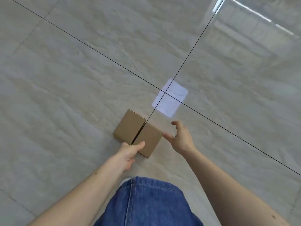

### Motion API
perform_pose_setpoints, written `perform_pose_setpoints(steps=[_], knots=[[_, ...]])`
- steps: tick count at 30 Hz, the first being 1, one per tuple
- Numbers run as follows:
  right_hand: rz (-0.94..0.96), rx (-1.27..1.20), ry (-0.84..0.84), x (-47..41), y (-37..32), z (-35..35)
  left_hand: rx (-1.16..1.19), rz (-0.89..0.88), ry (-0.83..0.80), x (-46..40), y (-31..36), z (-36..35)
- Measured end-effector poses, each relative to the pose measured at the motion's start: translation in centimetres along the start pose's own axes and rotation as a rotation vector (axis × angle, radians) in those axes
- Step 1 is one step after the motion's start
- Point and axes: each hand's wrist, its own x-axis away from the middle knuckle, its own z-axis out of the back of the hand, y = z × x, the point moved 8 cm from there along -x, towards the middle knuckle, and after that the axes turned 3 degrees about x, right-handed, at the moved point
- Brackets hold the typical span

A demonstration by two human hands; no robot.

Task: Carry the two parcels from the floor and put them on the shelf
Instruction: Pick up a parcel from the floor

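You are barely started: both parcels [138, 133] lie side by side on the floor [65, 79] just beyond your denim-clad knee [146, 201], your left hand [128, 155] pinching their near edge, your right hand [179, 137] spread wide beside them, no shelf in sight.

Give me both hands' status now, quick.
Left hand: grips the near edge of the right cardboard parcel, thumb on top.
Right hand: open, fingers spread beside that parcel, holding nothing.

Brown cardboard parcels [137, 132]; beige veined floor tiles [65, 79]; blue denim [146, 203].
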Motion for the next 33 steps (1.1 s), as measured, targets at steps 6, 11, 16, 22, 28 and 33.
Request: perform_pose_setpoints(steps=[6, 11, 16, 22, 28, 33], knots=[[0.022, 0.061, -0.079, -5.1, 1.8, -4.4, 0.071, 0.072, 0.008, -5.5, -2.4, -0.4], [0.011, 0.077, -0.123, -7.0, 2.4, -6.6, 0.211, 0.125, 0.044, -7.6, -3.8, -0.6], [-0.023, 0.087, -0.091, -6.6, 2.7, -5.8, 0.198, 0.159, 0.043, -6.6, -4.0, -1.1], [-0.038, -0.027, -0.024, -3.4, 2.0, -1.6, 0.131, 0.113, 0.021, -1.7, -1.5, -2.5], [0.005, -0.170, 0.082, 3.1, -0.7, 3.9, 0.108, 0.024, -0.027, 6.5, 2.1, -4.3], [-0.071, -0.439, 0.082, 10.4, -3.8, 8.0, 0.227, 0.031, -0.034, 15.4, 4.5, -6.0]])
